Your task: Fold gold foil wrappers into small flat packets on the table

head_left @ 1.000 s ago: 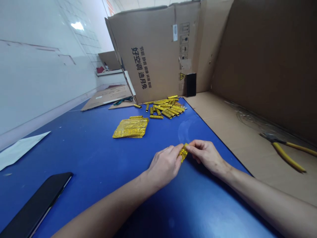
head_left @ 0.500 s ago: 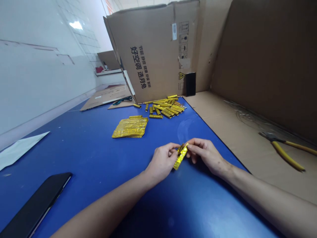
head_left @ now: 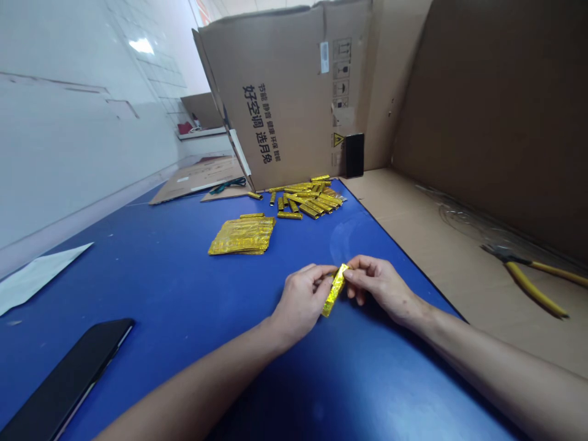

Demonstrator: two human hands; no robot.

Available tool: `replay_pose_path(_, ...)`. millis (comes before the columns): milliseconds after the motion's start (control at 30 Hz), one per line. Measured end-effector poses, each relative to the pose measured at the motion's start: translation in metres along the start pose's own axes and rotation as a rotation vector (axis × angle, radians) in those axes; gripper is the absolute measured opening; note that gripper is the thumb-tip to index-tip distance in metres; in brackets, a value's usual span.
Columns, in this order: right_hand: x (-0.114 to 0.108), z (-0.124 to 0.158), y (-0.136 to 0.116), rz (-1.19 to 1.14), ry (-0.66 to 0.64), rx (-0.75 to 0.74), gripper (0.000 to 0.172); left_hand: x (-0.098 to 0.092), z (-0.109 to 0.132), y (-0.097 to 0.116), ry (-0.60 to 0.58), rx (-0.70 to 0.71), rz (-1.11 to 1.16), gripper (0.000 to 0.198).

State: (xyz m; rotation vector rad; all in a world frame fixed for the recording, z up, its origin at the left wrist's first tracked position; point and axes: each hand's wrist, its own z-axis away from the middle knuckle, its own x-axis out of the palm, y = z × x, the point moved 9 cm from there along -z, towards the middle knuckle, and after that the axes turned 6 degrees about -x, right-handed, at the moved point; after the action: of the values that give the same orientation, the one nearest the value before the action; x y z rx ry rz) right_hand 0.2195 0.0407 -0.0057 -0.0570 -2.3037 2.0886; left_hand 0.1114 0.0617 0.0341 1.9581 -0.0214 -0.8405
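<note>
We pinch a gold foil strip [head_left: 334, 290] between our left hand [head_left: 301, 300] and right hand [head_left: 379, 285], fingers pressed on it just above the blue table [head_left: 160, 288]; flat foil sheets [head_left: 242, 236] lie beyond.

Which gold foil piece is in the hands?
The strip pinched between the left hand and right hand; the flat stack and the folded pile by the box lie on the mat.
</note>
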Motion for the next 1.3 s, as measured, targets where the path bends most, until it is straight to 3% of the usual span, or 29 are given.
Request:
replay_pose_path(533,0.003,0.002,-0.001,0.067,-0.024,0.061,0.017,0.004,0.008,0.019,0.034,0.294,-0.219,0.026)
replay_pose_path(767,0.004,0.003,0.000,0.102,-0.051,0.101,0.011,0.006,0.012,0.022,0.043,0.351,-0.273,0.026)
replay_pose_path(1033,0.003,0.003,0.004,0.040,-0.085,0.141,0.016,0.008,0.013,0.024,0.024,0.403,-0.302,0.026)
replay_pose_path(1200,0.000,0.002,0.008,-0.059,-0.053,0.151,0.017,0.011,0.016,0.030,-0.005,0.481,-0.307,0.028)
replay_pose_path(1300,-0.003,0.001,0.008,-0.122,-0.012,0.154,0.016,0.010,0.014,0.030,-0.029,0.437,-0.280,0.028)
